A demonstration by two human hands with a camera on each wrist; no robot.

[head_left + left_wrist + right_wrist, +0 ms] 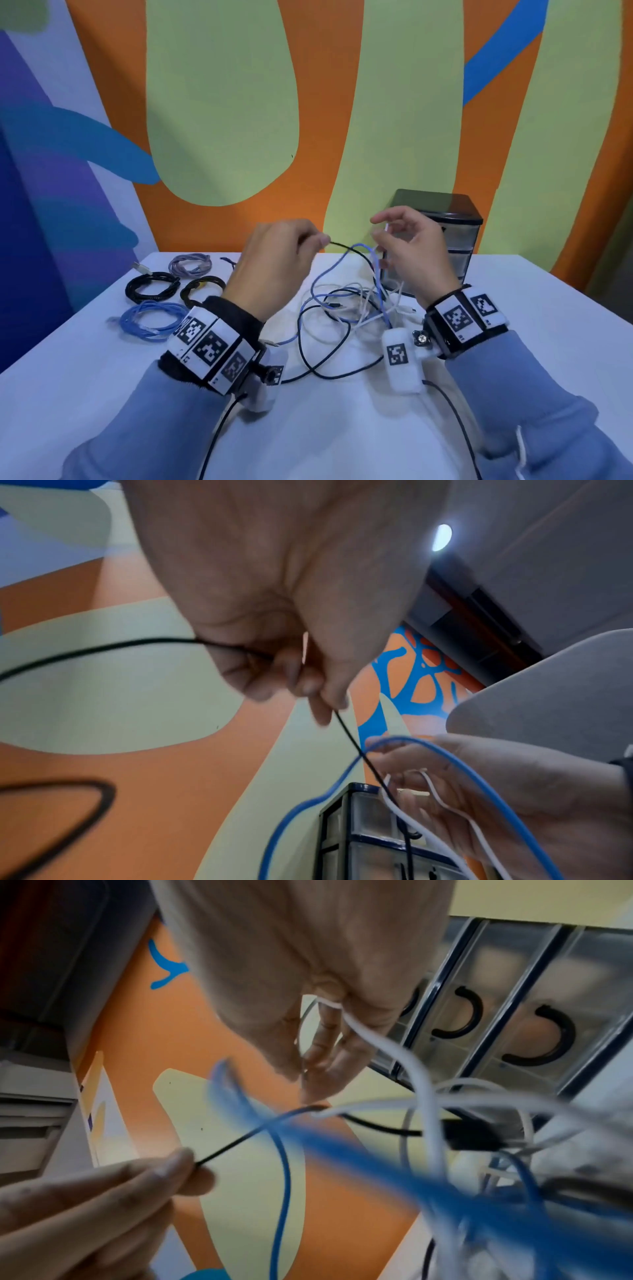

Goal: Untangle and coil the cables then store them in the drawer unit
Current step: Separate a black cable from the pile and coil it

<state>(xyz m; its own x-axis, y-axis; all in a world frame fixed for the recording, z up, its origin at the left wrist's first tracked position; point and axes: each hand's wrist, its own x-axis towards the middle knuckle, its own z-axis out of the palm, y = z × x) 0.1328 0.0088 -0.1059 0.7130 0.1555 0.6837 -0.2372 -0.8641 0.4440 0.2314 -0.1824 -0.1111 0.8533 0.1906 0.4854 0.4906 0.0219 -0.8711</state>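
left hand [274,260] pinches thin black cable [346,247] | right hand [411,250] holds white cable [445,802], above loose tangle [346,308] on white table [325,438] | risk: hard pull tightens knot with blue cable [329,274], drags pile toward black drawer unit [459,240]

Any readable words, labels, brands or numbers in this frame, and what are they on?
No readable text in any view.
Wristbands: black-and-white square marker patterns, no letters; the tiny marks below them are too small to read.
White camera housing: one square marker, no words.
Drawer unit: no label visible.
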